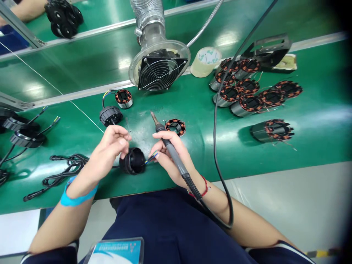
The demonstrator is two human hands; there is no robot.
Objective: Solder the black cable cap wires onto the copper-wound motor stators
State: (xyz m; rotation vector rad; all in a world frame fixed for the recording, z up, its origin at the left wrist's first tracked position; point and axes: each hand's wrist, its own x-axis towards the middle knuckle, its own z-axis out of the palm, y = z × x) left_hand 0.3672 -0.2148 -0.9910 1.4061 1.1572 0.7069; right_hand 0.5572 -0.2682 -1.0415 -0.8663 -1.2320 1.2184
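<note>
My right hand [176, 156] is closed around a soldering iron [173, 152], its tip pointing up and away over the bench. Thumb and fingers of that hand also meet thin coloured wires [151, 157] that come out of a black round housing [133, 161], lying on its side with its opening toward the right. My left hand [112, 146] is pinched closed above the housing, on a thin pale solder wire [70, 99] that runs in from the upper left. Just beyond my right fingers sits a copper-wound stator [176, 127], partly hidden by the hand.
A fume extractor fan [159, 73] hangs at the back. Several stators [249, 104] stand at the right near a tape roll [205, 61]. Black motor covers [27, 137] and a coiled cable [66, 168] lie left. The iron's cord [216, 139] loops across the right side.
</note>
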